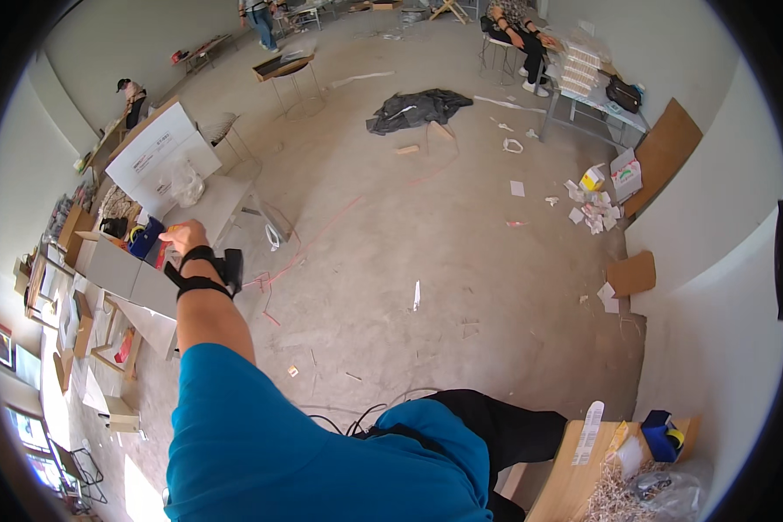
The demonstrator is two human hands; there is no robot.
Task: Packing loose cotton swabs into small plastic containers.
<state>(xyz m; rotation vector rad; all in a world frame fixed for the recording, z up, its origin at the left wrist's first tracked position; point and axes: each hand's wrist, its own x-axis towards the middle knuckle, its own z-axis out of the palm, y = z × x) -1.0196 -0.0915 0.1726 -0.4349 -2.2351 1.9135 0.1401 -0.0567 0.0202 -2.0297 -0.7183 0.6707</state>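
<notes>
Grey-sided, the box (123, 266) stands at our left, and at its far edge we see the blue tape dispenser (144, 241) with its yellow roll. We judge it stiff and fairly weighty, easiest to hold round its smooth sides, clear of any cutting edge. Its long axis seems to slant from lower left to upper right; we cannot tell which end is the front. Next comes a red thing (163, 254), then our left hand (184, 235), fingers partly curled; we cannot tell whether it grips anything. Beyond, a clear bag (185, 185) rests on the worktop (226, 197). Our right hand is out of view.
</notes>
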